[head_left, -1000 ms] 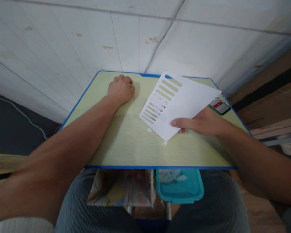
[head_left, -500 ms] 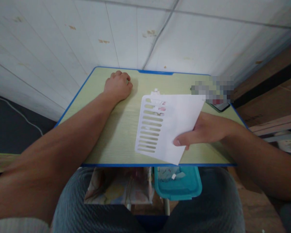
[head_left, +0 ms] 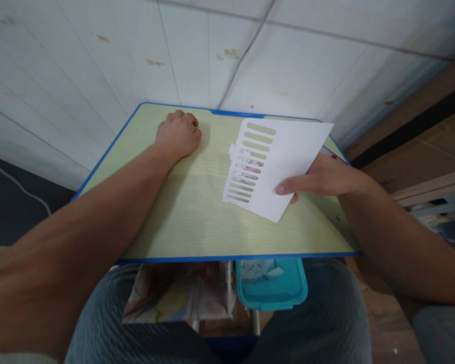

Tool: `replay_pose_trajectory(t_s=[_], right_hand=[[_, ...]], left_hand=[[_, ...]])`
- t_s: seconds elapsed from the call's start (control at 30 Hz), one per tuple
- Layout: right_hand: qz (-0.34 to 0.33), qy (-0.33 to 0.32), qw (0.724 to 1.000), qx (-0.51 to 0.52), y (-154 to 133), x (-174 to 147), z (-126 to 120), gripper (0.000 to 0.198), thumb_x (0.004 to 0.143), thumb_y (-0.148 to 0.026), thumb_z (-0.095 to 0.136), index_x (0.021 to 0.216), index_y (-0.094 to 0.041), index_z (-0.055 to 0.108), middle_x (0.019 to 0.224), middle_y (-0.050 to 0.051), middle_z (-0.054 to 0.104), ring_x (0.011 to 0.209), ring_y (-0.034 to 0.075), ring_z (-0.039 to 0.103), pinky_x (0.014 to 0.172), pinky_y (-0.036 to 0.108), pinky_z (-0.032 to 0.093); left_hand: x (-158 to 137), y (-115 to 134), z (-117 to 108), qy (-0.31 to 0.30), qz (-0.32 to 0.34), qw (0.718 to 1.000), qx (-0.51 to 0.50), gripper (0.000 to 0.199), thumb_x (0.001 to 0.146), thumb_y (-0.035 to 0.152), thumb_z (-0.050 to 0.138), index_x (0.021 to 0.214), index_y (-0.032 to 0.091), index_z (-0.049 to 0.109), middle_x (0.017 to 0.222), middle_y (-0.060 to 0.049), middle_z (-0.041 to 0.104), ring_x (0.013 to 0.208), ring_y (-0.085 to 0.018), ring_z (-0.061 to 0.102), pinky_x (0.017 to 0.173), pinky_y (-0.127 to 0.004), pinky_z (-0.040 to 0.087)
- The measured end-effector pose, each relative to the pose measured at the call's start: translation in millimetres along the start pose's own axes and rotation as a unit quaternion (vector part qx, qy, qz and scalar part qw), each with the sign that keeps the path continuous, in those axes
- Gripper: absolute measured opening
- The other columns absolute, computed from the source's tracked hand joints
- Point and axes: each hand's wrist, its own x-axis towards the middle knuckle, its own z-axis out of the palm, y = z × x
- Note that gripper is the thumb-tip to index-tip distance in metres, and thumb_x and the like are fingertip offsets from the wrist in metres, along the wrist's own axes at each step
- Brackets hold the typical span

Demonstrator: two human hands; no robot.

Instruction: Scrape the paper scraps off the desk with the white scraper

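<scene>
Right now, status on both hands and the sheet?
Right hand pinching white slotted sheet, held above the desk. Left hand fisted on the desk, holding nothing visible. Paper scraps cling at the slots.

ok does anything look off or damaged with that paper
Yes. The white paper held in the right hand has a column of slots cut out along its left side, and a few loose, ragged strips hang around the middle slots. The left hand rests in a fist on the desk.

Plain home or study corner: small blue-edged desk pushed against white panelled wall, teal storage box underneath, wood floor alongside.
</scene>
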Motion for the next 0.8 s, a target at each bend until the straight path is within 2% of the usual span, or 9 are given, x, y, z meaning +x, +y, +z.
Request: replay_pose_trajectory(t_s=[0.1,0.27,0.37,0.47,0.57,0.67,0.8], right_hand=[[0.003,-0.002,1.0,-0.002,1,0,0,0.025,0.087,-0.042,0.096,0.092,-0.022,0.083,0.082,0.003,0.083,0.066,0.022,0.075,0.053,0.031,0.064],[0.006,0.0,1.0,-0.01,2,3,7,0.027,0.087,-0.043,0.096,0.093,-0.021,0.082,0.082,0.004,0.081,0.062,0.022,0.073,0.052,0.032,0.062],[0.014,0.009,1.0,-0.004,1,6,15,0.028,0.085,-0.042,0.096,0.095,-0.021,0.08,0.083,0.004,0.081,0.063,0.022,0.072,0.053,0.032,0.062],[0.024,0.015,1.0,0.013,-3,8,27,0.027,0.083,-0.04,0.094,0.096,-0.022,0.079,0.086,0.004,0.082,0.065,0.022,0.073,0.053,0.032,0.064],[0.027,0.021,0.999,0.03,-12,9,45,0.023,0.083,-0.038,0.093,0.092,-0.023,0.077,0.084,0.004,0.081,0.063,0.022,0.074,0.054,0.034,0.066],[0.035,0.022,0.998,0.038,-20,6,64,0.02,0.086,-0.037,0.091,0.089,-0.025,0.075,0.081,0.004,0.082,0.062,0.022,0.075,0.055,0.035,0.069],[0.038,0.014,0.999,0.02,-29,0,84,0.02,0.093,-0.04,0.088,0.084,-0.027,0.075,0.077,0.005,0.082,0.064,0.024,0.077,0.061,0.038,0.072]], left_hand=[[0,-1,0,0.003,0.007,1.0,0.004,0.04,0.116,0.025,0.052,0.147,0.014,0.074,0.164,-0.017,0.064,0.153,-0.038,0.054,0.132,-0.06,0.045],[0,-2,1,0.01,-0.001,1.0,-0.021,0.041,0.114,0.033,0.059,0.151,0.02,0.073,0.161,-0.012,0.067,0.156,-0.039,0.048,0.134,-0.059,0.04],[0,-2,1,0.003,-0.003,1.0,-0.024,0.038,0.116,0.032,0.058,0.147,0.018,0.074,0.164,-0.014,0.064,0.157,-0.039,0.049,0.135,-0.057,0.038],[1,-1,2,0.003,-0.007,0.999,-0.033,0.037,0.116,0.036,0.06,0.144,0.019,0.075,0.163,-0.014,0.064,0.159,-0.039,0.047,0.136,-0.054,0.036],[0,0,2,0.002,-0.002,1.0,-0.008,0.039,0.117,0.031,0.056,0.148,0.016,0.075,0.164,-0.016,0.064,0.155,-0.037,0.05,0.133,-0.054,0.04],[1,2,3,0.001,0.008,1.0,0.02,0.042,0.119,0.027,0.051,0.151,0.014,0.074,0.164,-0.018,0.064,0.151,-0.035,0.054,0.129,-0.053,0.045],[2,3,5,0.005,0.004,1.0,0.027,0.043,0.119,0.028,0.051,0.152,0.018,0.075,0.162,-0.015,0.065,0.149,-0.033,0.055,0.126,-0.052,0.047]])
